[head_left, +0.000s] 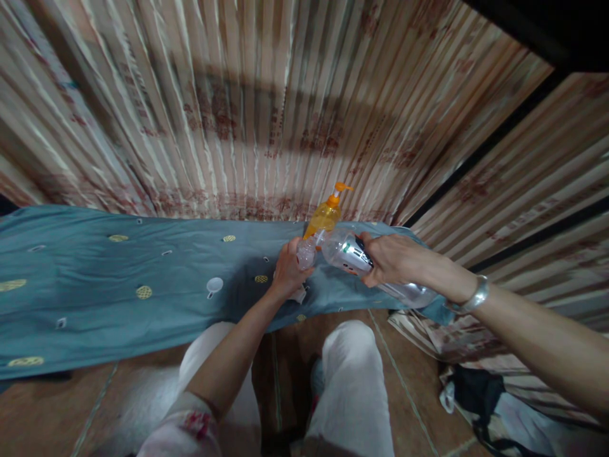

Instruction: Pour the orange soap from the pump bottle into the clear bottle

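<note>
My right hand [390,257] is wrapped round a large clear plastic bottle [342,251] with a black-and-white label. That bottle lies tilted, its neck pointing left at the top of a smaller clear bottle [305,254]. My left hand [288,270] is closed round this smaller one; whether the two mouths touch I cannot tell. Just behind them stands a yellow pump bottle [323,219] with an orange pump head. Below my left hand a small whitish item [299,294] shows in part, too unclear to name.
A blue-green patterned cloth [176,254] covers the low surface before my knees. Pleated beige curtains [247,114] hang behind it and to the right, by a dark frame bar [485,146]. Dark and pale fabric [476,390] lies at lower right on the tiled floor [404,381].
</note>
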Available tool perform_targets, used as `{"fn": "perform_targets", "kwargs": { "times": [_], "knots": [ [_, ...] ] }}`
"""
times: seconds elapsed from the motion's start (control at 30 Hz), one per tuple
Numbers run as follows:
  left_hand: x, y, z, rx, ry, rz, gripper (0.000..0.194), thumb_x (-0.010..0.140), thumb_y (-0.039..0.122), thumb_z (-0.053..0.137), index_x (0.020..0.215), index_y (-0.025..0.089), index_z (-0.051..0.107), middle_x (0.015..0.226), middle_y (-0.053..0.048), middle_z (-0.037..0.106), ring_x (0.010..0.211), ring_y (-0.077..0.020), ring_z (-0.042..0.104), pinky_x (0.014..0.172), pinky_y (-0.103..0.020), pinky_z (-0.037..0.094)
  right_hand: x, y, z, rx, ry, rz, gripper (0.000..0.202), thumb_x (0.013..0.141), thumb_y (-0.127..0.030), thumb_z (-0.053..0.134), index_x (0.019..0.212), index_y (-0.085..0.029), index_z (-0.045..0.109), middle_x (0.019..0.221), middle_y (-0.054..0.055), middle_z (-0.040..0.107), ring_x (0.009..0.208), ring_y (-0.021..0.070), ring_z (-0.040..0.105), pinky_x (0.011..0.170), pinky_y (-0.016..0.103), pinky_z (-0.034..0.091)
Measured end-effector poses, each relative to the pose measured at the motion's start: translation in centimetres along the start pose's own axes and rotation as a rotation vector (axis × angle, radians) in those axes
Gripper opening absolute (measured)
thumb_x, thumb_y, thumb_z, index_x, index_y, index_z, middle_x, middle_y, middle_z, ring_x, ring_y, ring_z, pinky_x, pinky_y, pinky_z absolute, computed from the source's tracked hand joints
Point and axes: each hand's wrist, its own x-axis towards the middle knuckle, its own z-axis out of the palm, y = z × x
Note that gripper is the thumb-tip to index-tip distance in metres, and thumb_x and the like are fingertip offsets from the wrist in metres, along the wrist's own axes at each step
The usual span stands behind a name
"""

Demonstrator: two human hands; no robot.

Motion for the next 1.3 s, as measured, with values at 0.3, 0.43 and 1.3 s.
{"fn": "perform_targets", "kwargs": {
  "times": [0.3,0.43,1.3],
  "knots": [
    [-0.05,0.09,-0.11,-0.01,-0.013,-0.008,0.079,0.057,0.017,0.078,0.127,0.019,0.04,0.119,-0.012,0.057,0.115,-0.0315,0.056,0.097,-0.046,0.047,-0.29,-0.41,-0.66,-0.01,-0.032,0.013,0.062,0.069,-0.046,0.062,0.117,-0.009,0.049,0.082,0.013,0.07,0.079,0.0305,0.069,0.053,0.03,0.033],
    [-0.1,-0.08,-0.01,-0.01,0.001,0.011,0.079,0.058,0.017,0.077,0.128,0.02,0.04,0.119,-0.012,0.057,0.115,-0.0307,0.056,0.096,-0.045,0.048,-0.26,-0.42,-0.72,-0.018,-0.024,0.007,0.063,0.069,-0.047,0.063,0.117,-0.009,0.049,0.082,0.014,0.07,0.079,0.0311,0.069,0.053,0.031,0.033],
    [-0.03,-0.1,0.06,-0.031,0.019,-0.002,0.078,0.057,0.016,0.078,0.126,0.02,0.042,0.12,-0.011,0.057,0.116,-0.0307,0.056,0.098,-0.045,0.046,-0.03,-0.18,-0.18,-0.005,0.004,-0.007,0.063,0.069,-0.048,0.06,0.117,-0.008,0.049,0.08,0.014,0.069,0.076,0.0305,0.068,0.052,0.03,0.032]
  ]
}}
